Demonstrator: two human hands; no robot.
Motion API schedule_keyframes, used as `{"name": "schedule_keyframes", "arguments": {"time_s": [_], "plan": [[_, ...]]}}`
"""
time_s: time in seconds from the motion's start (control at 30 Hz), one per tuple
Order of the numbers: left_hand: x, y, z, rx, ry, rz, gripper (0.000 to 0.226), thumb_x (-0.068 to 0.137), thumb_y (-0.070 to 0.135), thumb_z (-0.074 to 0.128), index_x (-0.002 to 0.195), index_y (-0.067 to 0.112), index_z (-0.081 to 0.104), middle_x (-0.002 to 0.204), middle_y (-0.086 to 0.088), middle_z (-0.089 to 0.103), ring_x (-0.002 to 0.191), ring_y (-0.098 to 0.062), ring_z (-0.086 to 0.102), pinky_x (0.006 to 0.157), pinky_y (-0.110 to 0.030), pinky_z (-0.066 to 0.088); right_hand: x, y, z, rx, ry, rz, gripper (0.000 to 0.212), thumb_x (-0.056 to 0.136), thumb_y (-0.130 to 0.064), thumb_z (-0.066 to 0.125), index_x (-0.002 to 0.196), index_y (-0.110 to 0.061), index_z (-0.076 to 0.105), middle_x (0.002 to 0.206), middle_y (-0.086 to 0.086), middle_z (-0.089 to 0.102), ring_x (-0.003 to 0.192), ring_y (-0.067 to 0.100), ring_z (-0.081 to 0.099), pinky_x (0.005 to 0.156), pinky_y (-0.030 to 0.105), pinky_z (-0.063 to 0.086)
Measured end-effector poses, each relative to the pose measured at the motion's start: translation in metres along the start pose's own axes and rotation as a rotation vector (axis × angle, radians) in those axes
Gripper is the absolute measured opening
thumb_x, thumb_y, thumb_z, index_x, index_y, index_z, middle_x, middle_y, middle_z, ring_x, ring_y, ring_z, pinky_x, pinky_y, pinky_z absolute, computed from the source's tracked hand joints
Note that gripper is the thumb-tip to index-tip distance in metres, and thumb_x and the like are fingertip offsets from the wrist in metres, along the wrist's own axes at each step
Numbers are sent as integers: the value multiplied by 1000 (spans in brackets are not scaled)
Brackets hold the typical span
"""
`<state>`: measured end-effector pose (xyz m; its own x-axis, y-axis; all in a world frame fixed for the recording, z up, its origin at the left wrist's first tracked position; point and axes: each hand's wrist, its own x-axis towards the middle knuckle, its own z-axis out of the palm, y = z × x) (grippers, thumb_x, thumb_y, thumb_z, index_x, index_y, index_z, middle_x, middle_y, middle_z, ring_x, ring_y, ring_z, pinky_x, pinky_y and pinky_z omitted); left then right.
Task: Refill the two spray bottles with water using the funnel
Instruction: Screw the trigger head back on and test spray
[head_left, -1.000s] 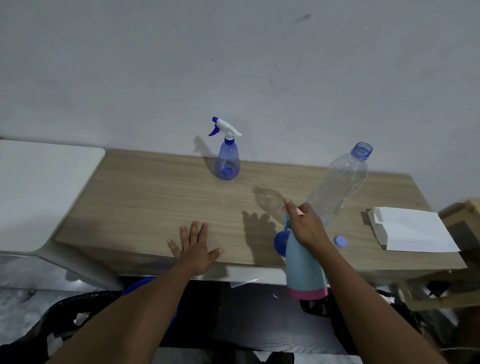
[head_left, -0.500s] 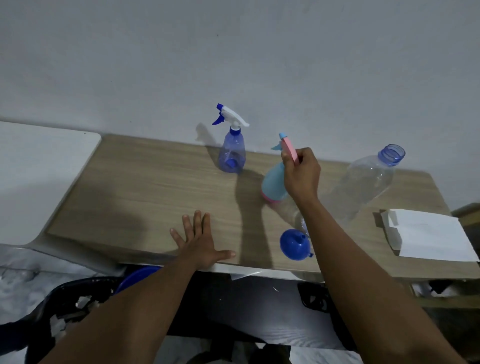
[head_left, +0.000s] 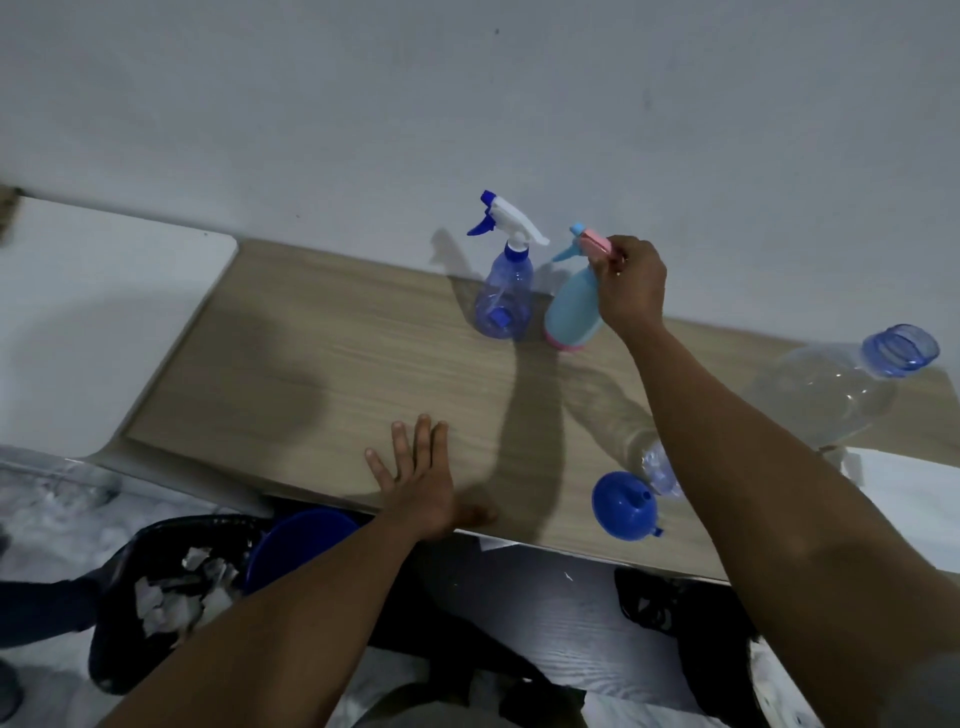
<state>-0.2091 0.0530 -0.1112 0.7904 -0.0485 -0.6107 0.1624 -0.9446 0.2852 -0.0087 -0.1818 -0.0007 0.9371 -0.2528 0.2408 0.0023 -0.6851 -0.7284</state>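
The fingers (head_left: 613, 260) of my right hand (head_left: 631, 291) are curled tight around the pink top of the light blue spray bottle (head_left: 571, 312). I am holding it by the trigger part. The bottle leans a little, and its pink bottom is at the table (head_left: 322, 364), but I cannot tell if it sits all the way down.

My left hand (head_left: 423, 483) is flat on the near edge of the table. Its fingers (head_left: 421, 441) are spread out and straight. It holds nothing.

Just beside the light blue bottle, on its left, stands the clear blue spray bottle (head_left: 504, 296) with a white and blue top. The two look like they almost touch. Both are at the back of the table, near the wall (head_left: 467, 104).

The blue funnel (head_left: 623, 506) lies on its side near the front edge, under my right arm. A big clear water bottle (head_left: 831, 395) with no cap is on the right side, tilted toward the wall. A bit of white paper (head_left: 909, 478) shows behind my arm.

Below the table I see a black bin (head_left: 130, 597) with scraps in it and something round and blue (head_left: 296, 545) next to it.
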Motion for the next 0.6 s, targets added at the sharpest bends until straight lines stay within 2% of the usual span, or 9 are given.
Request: {"name": "schedule_keyframes", "arguments": {"time_s": [0.13, 0.37, 0.5, 0.6], "plan": [[1, 0, 2, 0, 17, -5, 147, 52, 90, 58, 148, 24, -30, 152, 2, -45, 136, -32, -46, 106, -70, -21, 14, 0, 6, -19, -26, 4, 22, 93, -16, 62, 111, -6, 69, 112, 16, 64, 100, 28, 61, 71, 16, 31], [-1, 0, 1, -4, 25, 2, 146, 52, 91, 58, 148, 24, -30, 152, 2, -44, 136, -32, -46, 106, -69, -23, 15, 5, 7, -12, -52, -32, 32, 90, -4, 58, 121, -4, 65, 118, 20, 59, 107, 32, 60, 77, 13, 33], [-1, 0, 0, -9, 21, 4, 146, 52, 91, 58, 148, 24, -30, 151, 2, -46, 136, -31, -46, 106, -68, -23, 7, 8, 3, 34, -53, -55, 54, 90, -10, 65, 141, -10, 49, 132, 15, 55, 119, 26, 56, 101, 26, 42], [-2, -2, -1, -1, 10, 19, 146, 52, 94, 54, 146, 24, -34, 149, 2, -48, 134, -32, -47, 105, -68, -25, -7, 3, -10, 92, 11, -74, 69, 88, -13, 72, 148, -11, 38, 141, 13, 45, 129, 23, 48, 108, 29, 39]]}}
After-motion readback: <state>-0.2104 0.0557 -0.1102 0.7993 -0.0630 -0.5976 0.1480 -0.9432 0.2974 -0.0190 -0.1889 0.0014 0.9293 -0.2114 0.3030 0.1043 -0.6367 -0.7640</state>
